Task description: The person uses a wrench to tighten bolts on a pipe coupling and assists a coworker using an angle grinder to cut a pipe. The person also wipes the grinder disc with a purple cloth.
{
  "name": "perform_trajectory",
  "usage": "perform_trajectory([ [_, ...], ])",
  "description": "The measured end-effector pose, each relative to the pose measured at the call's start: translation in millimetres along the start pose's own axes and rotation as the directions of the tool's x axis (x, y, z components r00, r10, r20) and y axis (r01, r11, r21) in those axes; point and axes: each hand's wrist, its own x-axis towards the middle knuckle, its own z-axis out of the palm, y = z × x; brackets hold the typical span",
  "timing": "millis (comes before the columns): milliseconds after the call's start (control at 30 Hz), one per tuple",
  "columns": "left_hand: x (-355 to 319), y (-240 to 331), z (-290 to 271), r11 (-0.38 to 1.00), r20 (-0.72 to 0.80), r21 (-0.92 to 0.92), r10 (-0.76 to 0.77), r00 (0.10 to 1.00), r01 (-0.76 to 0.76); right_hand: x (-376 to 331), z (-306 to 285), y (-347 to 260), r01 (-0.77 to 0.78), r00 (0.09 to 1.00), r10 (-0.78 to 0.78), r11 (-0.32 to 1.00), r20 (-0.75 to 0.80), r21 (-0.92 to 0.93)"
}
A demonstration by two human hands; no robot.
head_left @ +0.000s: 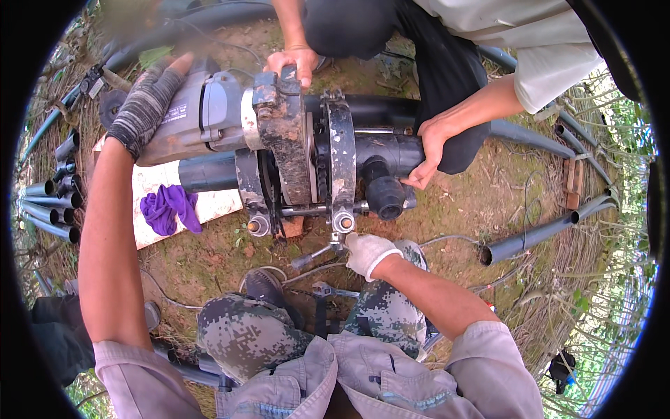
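My left hand (148, 105), in a striped grey knit glove, is closed over the grey motor housing of a power tool (185, 115). That tool joins a scuffed flat cutter head (286, 150) between the rings of a pipe clamp frame (342, 150). My right hand (368, 255), in a white glove, closes on the head end of a ratchet wrench (314, 255) just below the frame's near nut (343, 221); its fingers are partly hidden. Black pipe (209, 171) sits in the left clamp, and a black tee fitting (384, 185) in the right one.
Across from me a co-worker's hand (296, 63) grips the cutter head's top; the other hand (434, 150) holds the tee fitting. A purple cloth (169, 208) lies on a white board (150, 180). Cables, an adjustable wrench (328, 290) and black pipes (530, 237) lie around.
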Motion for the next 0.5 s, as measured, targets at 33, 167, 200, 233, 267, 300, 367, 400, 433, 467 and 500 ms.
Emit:
perform_trajectory([
  [33, -1.0, -1.6, -0.1, 1.0, -0.005, -0.01, 0.001, 1.0, -0.001, 0.2, -0.1, 0.0, 0.004, 1.0, -0.004, 1.0, -0.002, -0.003],
  [167, 2.2, 24.5, -4.0, 0.919, 0.019, -0.322, -0.237, 0.971, 0.23, 2.9, 5.5, 4.8, -0.003, 1.0, 0.003, 1.0, -0.003, -0.006],
  [200, 1.7, 35.7, -7.8, 0.838, 0.06, -0.428, -0.347, 0.936, 0.338, 3.2, 5.7, 4.0, -0.004, 1.0, 0.004, 1.0, -0.001, -0.005],
  [233, 1.0, 34.1, -7.0, 0.859, 0.021, -0.412, -0.325, 0.946, 0.304, 2.4, 4.5, 2.9, -0.006, 1.0, 0.006, 1.0, 0.003, -0.005],
  [267, 0.5, 32.8, -6.5, 0.879, -0.018, -0.393, -0.301, 0.953, 0.27, 0.1, 0.6, -0.4, -0.008, 1.0, 0.008, 1.0, 0.008, -0.005],
  [300, -0.3, 32.2, -6.7, 0.897, -0.056, -0.373, -0.276, 0.96, 0.236, -1.6, -1.8, -2.5, -0.011, 1.0, 0.011, 1.0, 0.012, -0.004],
  [367, -2.6, 38.8, -8.8, 0.844, 0.02, -0.431, -0.345, 0.938, 0.319, -0.9, 0.6, -2.3, -0.011, 1.0, 0.011, 1.0, 0.008, -0.003],
  [400, -3.4, 42.4, -11.4, 0.814, 0.058, -0.456, -0.376, 0.925, 0.359, -0.6, 1.0, -2.5, -0.01, 1.0, 0.01, 1.0, 0.005, -0.002],
  [433, -3.6, 39.5, -11.2, 0.826, 0.041, -0.444, -0.369, 0.929, 0.347, -0.8, 0.8, -2.8, -0.009, 1.0, 0.009, 1.0, 0.001, -0.001],
  [467, -3.0, 39.3, -9.7, 0.836, 0.024, -0.436, -0.358, 0.934, 0.332, -2.1, -0.8, -3.3, -0.013, 1.0, 0.013, 1.0, -0.005, -0.001],
  [500, -2.6, 39.4, -10.1, 0.847, 0.008, -0.427, -0.346, 0.938, 0.316, -3.5, -1.9, -3.7, -0.016, 1.0, 0.016, 1.0, -0.012, -0.001],
])
